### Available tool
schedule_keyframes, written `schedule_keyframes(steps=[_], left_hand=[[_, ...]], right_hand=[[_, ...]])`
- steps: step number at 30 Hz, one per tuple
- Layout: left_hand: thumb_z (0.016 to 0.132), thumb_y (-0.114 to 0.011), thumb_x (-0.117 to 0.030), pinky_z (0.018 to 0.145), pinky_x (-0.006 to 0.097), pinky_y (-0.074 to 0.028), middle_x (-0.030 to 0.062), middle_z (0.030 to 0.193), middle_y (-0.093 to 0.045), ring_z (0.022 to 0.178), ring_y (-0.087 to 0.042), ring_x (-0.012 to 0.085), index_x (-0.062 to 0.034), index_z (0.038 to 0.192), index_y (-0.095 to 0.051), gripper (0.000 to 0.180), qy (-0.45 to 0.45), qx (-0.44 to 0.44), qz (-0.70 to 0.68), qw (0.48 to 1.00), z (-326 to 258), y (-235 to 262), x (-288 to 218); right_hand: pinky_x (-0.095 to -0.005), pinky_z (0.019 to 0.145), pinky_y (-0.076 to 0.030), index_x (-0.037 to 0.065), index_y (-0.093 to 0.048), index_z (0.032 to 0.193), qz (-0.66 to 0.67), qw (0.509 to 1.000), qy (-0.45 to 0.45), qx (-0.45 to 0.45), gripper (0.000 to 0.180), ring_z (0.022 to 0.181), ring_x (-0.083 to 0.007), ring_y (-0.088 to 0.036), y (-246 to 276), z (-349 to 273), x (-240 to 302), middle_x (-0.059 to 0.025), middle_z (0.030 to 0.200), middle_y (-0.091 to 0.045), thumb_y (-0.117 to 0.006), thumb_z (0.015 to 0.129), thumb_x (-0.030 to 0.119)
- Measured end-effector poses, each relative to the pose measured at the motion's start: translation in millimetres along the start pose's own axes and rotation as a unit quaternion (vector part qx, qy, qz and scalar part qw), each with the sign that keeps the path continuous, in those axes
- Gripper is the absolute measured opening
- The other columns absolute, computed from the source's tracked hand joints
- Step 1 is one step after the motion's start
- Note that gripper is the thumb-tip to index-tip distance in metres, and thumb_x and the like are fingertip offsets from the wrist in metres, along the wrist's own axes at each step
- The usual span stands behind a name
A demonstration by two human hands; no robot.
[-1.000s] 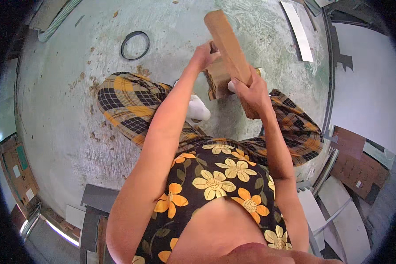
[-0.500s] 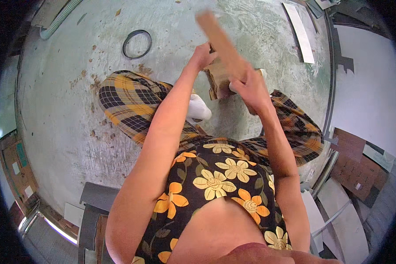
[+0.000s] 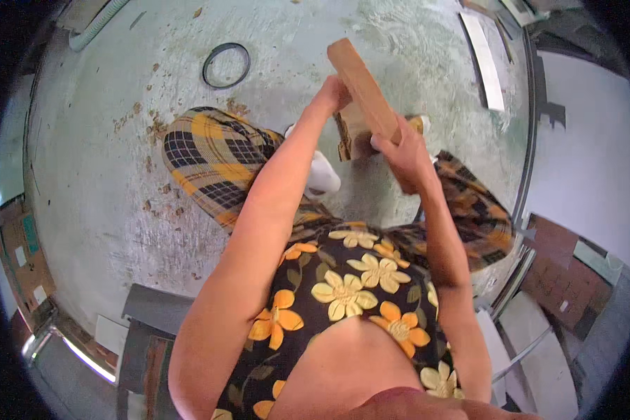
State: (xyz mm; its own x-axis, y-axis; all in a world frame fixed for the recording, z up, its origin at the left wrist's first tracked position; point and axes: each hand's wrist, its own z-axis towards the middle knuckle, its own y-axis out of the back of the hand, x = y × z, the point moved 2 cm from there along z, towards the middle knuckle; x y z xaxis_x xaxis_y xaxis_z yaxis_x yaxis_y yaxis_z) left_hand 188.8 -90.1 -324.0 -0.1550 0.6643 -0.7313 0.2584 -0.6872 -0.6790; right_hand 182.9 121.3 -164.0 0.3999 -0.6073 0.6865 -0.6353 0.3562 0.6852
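My right hand (image 3: 410, 155) is wrapped round the lower end of a long, squared wooden bar (image 3: 362, 82), which slants up and to the left. Under the bar, a brown block of wood (image 3: 354, 142) with a rough, splintered left side rests on the floor between my feet. My left hand (image 3: 331, 96) is curled at the far left edge of that block, close beside the bar. Its fingertips are hidden, and whatever they hold cannot be made out.
A black ring (image 3: 226, 66) lies on the stained concrete floor (image 3: 105, 231), with brown crumbs scattered to the left. At the far right is a white strip (image 3: 484, 66). Flattened cardboard (image 3: 564, 276) leans at the right; a grey hose (image 3: 98, 26) is far left.
The wooden bar has come down, its far end now lower and nearer the block and my left hand. My left hand stays by the block. The whole view has shifted slightly.
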Motion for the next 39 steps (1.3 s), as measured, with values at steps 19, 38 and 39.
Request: schedule_keyframes(steps=[19,38,39], left_hand=[[0.078,-0.071,-0.025,0.087,0.038,-0.050,0.0207,0.112,-0.064,0.103,-0.062,0.0348,-0.0048,0.120,-0.057,0.049,-0.023,-0.087,0.261,0.961,-6,51,4],[0.079,-0.070,-0.026,0.085,0.036,-0.051,0.0157,0.108,-0.067,0.099,-0.064,0.0251,-0.0046,0.119,-0.059,0.046,-0.011,-0.050,0.535,0.843,2,-22,-8],[0.079,-0.070,-0.028,0.083,0.035,-0.052,0.0141,0.106,-0.068,0.096,-0.066,0.0226,-0.0053,0.120,-0.058,0.048,-0.014,-0.040,0.551,0.833,6,-27,-2]], right_hand=[[-0.0430,0.086,-0.049,-0.001,-0.046,0.131,-0.007,0.999,0.033,0.000,0.065,0.102,-0.0388,-0.063,-10,2,21,-0.0275,0.103,-0.065,-0.068,0.080,0.032],[-0.0411,0.089,-0.047,0.002,-0.046,0.132,0.159,0.973,0.090,-0.138,0.063,0.107,-0.0388,-0.061,23,-7,27,-0.0275,0.111,-0.063,-0.067,0.080,0.031],[-0.0411,0.089,-0.047,0.002,-0.046,0.132,0.156,0.973,0.088,-0.146,0.063,0.107,-0.0388,-0.061,21,-3,10,-0.0275,0.111,-0.063,-0.067,0.080,0.031]])
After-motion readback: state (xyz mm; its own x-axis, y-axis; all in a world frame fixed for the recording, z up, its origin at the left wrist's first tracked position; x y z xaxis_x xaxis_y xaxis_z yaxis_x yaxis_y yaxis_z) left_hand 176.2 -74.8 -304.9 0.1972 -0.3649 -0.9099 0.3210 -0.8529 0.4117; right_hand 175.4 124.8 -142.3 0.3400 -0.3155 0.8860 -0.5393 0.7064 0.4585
